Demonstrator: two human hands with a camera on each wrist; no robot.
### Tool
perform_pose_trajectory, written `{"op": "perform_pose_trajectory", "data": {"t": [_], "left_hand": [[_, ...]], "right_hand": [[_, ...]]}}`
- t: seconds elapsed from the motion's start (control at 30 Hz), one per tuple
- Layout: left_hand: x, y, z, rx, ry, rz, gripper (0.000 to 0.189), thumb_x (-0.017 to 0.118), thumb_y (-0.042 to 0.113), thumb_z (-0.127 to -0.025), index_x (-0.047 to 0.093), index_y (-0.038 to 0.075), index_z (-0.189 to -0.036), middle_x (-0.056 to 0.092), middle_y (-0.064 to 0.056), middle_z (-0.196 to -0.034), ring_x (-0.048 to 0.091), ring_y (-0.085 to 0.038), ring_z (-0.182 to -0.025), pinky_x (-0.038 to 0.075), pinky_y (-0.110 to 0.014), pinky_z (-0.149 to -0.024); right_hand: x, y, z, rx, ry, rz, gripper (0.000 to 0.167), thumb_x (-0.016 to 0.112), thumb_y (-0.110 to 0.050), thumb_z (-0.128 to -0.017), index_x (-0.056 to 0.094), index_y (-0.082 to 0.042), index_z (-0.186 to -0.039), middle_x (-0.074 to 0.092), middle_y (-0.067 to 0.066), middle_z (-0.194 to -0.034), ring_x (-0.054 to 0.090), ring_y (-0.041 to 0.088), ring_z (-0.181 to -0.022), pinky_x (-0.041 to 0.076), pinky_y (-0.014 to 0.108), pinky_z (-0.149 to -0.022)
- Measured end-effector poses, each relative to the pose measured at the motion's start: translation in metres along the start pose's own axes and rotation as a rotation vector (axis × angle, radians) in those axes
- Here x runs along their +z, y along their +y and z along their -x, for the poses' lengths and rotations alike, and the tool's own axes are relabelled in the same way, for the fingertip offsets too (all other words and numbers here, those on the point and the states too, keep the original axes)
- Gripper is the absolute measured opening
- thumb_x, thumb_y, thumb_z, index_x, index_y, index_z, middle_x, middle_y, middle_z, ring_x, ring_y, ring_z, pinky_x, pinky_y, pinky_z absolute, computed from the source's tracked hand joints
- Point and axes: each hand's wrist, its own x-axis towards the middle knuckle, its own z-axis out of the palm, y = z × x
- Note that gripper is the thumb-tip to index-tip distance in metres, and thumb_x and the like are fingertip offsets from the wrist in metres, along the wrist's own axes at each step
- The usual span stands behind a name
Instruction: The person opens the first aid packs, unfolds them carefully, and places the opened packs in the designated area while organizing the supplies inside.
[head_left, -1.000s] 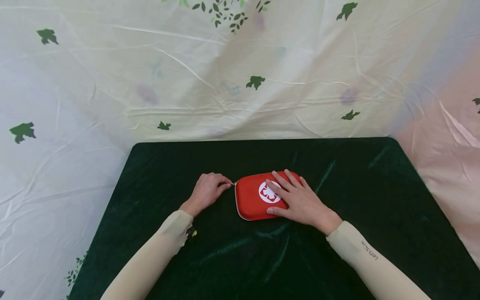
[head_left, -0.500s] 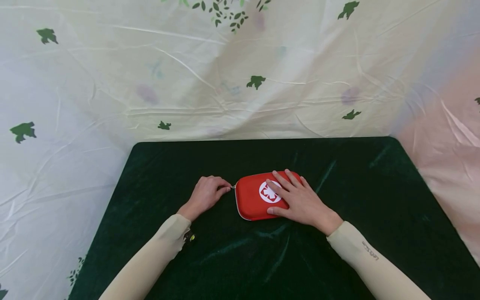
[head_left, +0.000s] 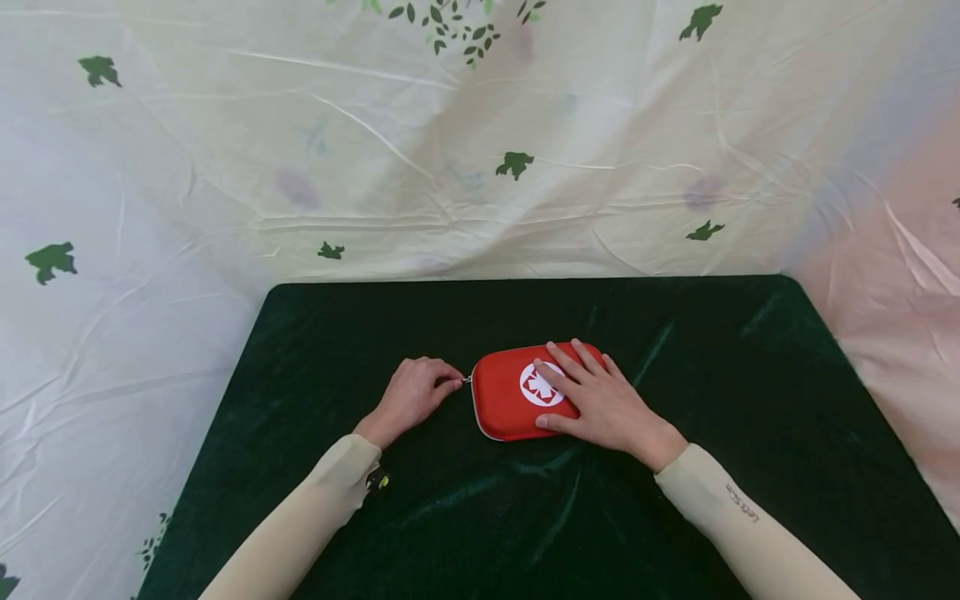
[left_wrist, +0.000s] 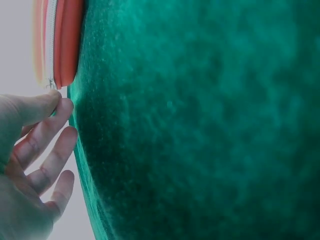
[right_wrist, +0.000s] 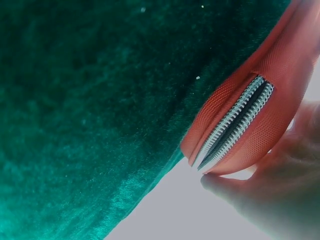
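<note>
A red zippered first-aid case (head_left: 498, 400) with a white round emblem lies on the dark green cloth. At its left end my left hand (head_left: 411, 392) pinches the metal zipper pull (left_wrist: 51, 86) between thumb and forefinger. The other fingers of that hand are spread loosely in the left wrist view. My right hand (head_left: 603, 404) rests on the right half of the lid with its fingers spread, partly covering the emblem. In the right wrist view the silver zipper teeth (right_wrist: 240, 117) stand parted in a narrow gap at one end of the case.
The green velvet cloth (head_left: 712, 367) covers the whole table, with some creases in front of the case. Pale curtains (head_left: 375, 125) printed with green leaves and birds hang behind and on both sides.
My left hand has slid a little toward the body along the case's left end, bringing the zipper pull with it. The right hand and the case stay in place.
</note>
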Motion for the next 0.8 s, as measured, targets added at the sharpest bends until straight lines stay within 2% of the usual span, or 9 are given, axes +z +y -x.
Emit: {"op": "perform_pose_trajectory", "data": {"t": [0.3, 0.43, 0.8], "left_hand": [[0.002, 0.005, 0.008, 0.022, 0.005, -0.008, 0.016, 0.075, 0.020, -0.095, 0.079, 0.014, -0.109, 0.076, 0.001, -0.101, 0.064, -0.007, -0.082, 0.054, -0.033, -0.080], [0.003, 0.006, 0.010, 0.031, 0.008, -0.005, 0.015, 0.075, 0.021, -0.095, 0.079, 0.014, -0.109, 0.076, 0.002, -0.100, 0.063, -0.006, -0.080, 0.053, -0.031, -0.077], [0.004, 0.010, 0.019, -0.005, -0.020, 0.040, 0.015, 0.075, 0.022, -0.095, 0.078, 0.016, -0.109, 0.075, 0.004, -0.100, 0.064, -0.004, -0.083, 0.053, -0.032, -0.079]], "right_hand": [[0.000, 0.000, 0.000, 0.004, 0.001, 0.004, 0.092, 0.052, -0.078, -0.091, 0.023, -0.034, -0.166, 0.009, -0.002, -0.174, 0.004, 0.036, -0.158, 0.014, 0.070, -0.119], [0.000, 0.001, -0.001, 0.003, 0.003, 0.012, 0.091, 0.050, -0.079, -0.092, 0.023, -0.034, -0.166, 0.009, -0.002, -0.174, 0.004, 0.036, -0.158, 0.015, 0.070, -0.119], [0.002, 0.002, -0.002, -0.001, 0.000, 0.012, 0.091, 0.049, -0.080, -0.092, 0.022, -0.034, -0.166, 0.008, -0.002, -0.175, 0.003, 0.036, -0.159, 0.014, 0.070, -0.119]]}}
